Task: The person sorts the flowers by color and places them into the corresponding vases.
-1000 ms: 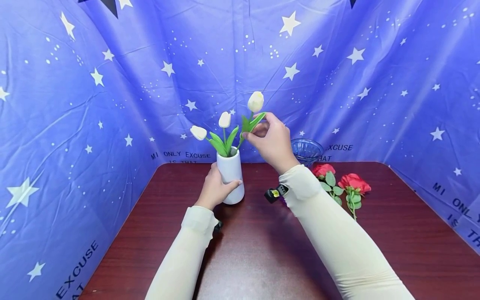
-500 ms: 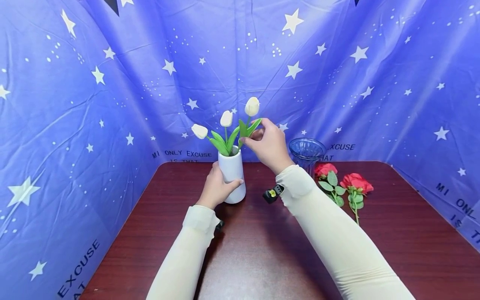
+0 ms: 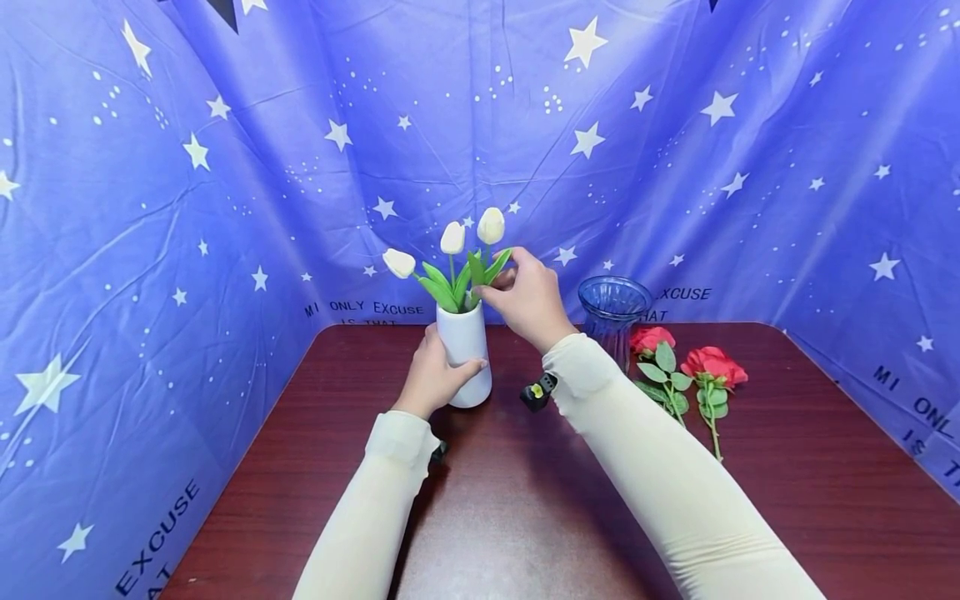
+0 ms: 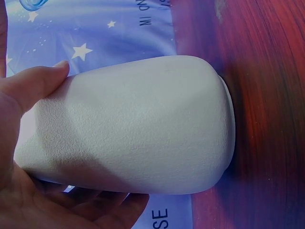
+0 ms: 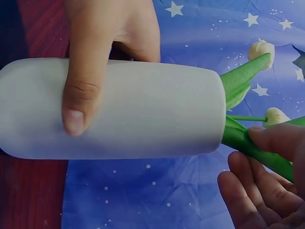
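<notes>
We have white vase [image 3: 465, 350] upright on table [image 3: 465, 533]. Our left hand [image 3: 433, 379] wraps round its side, clamped on it. Our right hand [image 3: 528, 296], thumb and fingers together, pinches white tulip [image 3: 491, 226] by green part at vase mouth. Other two tulips [image 3: 452, 238] stand in vase. Right of vase: blue glass vessel [image 3: 613, 300]; farther right of vase, red roses [image 3: 712, 367] lying.

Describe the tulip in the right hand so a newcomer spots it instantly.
On the dark red table, find the white vase gripped by the left hand. At its top, go to the head view's rightmost white tulip. It reaches higher there than the left tulip and middle tulip, and only it is pinched by the right hand.
</notes>
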{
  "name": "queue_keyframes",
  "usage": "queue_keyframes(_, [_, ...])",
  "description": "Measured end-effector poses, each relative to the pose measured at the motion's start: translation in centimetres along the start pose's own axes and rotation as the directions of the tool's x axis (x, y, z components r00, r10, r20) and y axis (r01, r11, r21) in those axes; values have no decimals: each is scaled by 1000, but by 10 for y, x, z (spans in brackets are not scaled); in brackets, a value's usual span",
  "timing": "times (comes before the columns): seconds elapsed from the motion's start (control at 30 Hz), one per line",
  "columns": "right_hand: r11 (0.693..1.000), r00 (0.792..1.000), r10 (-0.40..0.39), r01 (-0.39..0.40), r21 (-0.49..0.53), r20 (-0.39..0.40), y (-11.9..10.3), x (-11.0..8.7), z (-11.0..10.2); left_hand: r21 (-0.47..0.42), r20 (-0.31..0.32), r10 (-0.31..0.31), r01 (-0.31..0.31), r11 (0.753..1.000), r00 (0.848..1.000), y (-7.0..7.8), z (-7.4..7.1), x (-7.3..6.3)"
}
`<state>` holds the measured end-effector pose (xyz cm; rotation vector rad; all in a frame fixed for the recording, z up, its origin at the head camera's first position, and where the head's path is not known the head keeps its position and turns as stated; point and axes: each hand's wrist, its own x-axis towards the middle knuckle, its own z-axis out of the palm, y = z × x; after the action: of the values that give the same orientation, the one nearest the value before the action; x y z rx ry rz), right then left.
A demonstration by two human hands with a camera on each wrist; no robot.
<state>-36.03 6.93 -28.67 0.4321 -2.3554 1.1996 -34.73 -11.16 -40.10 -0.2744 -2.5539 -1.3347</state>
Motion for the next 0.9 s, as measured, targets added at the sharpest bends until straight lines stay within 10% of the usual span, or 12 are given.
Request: queue_keyframes(0.9, [994,999,0,3,-108,33,7,-3,28,14,-10,-3,3,1000,1000,-1,1,1])
